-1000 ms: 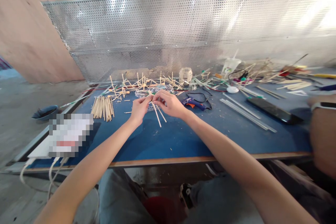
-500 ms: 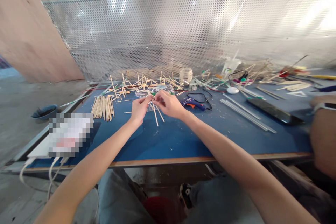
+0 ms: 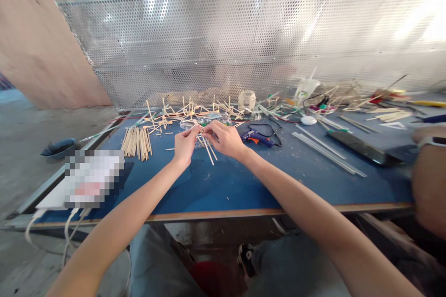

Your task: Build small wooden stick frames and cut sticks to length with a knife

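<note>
Thin wooden sticks (image 3: 209,151) are pinched between my two hands above the blue tabletop, their lower ends pointing toward me. My left hand (image 3: 185,146) is closed on them with thumb and forefinger. From the other side my right hand (image 3: 225,138) grips the same sticks close to my left fingertips. The point where the sticks meet is partly hidden by my fingers. Behind my hands lies crumpled clear plastic (image 3: 188,123). A blue glue gun (image 3: 258,138) with an orange trigger rests right of my right hand.
A bundle of cut sticks (image 3: 137,143) lies to the left, with stick frames (image 3: 190,111) behind. A white box (image 3: 87,178) with cables sits at the left edge. Glue sticks (image 3: 324,153) and a black phone (image 3: 364,147) lie rightward. Another person's arm (image 3: 430,181) is at far right.
The sticks' lower ends have swung slightly to the right and closer together. Both hands stay in nearly the same place, still pinching.
</note>
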A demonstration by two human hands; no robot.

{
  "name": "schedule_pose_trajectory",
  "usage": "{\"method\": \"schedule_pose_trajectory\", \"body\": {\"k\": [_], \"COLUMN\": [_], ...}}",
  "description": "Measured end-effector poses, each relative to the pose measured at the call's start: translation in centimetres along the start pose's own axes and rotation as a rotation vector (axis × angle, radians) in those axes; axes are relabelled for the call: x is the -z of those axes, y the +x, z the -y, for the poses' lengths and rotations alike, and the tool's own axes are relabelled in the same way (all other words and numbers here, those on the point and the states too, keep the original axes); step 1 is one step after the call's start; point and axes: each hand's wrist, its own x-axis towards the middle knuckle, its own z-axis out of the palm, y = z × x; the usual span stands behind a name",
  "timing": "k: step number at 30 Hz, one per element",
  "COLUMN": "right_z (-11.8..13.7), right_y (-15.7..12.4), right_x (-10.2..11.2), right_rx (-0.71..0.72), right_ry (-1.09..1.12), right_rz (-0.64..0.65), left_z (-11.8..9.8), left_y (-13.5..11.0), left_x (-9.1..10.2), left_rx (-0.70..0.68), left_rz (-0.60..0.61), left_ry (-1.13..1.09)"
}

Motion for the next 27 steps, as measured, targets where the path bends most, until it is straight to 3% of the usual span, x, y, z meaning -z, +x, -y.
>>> {"method": "schedule_pose_trajectory", "body": {"k": [6,12,16,21,27], "right_z": [0.3,-0.2,-0.9,-1.5,-2.4], "right_y": [0.0,0.3,0.4,0.5,0.4], "right_x": [0.3,0.5,0.7,0.8,0.4], "right_rx": [-0.001,-0.145,-0.221,-0.248,-0.284], "right_ry": [0.056,0.149,0.171,0.181,0.192], "right_rz": [-0.018,-0.230,-0.323,-0.319,-0.271], "left_z": [-0.1,-0.3,-0.5,-0.6,-0.8], "left_y": [0.2,0.4,0.2,0.3,0.6], "left_x": [0.2,0.5,0.5,0.8,1.1], "left_rx": [0.022,-0.007,-0.112,-0.262,-0.314], "left_rz": [0.000,0.050,0.095,0.176,0.245], "left_ry": [-0.050,-0.060,0.003,0.049,0.048]}}
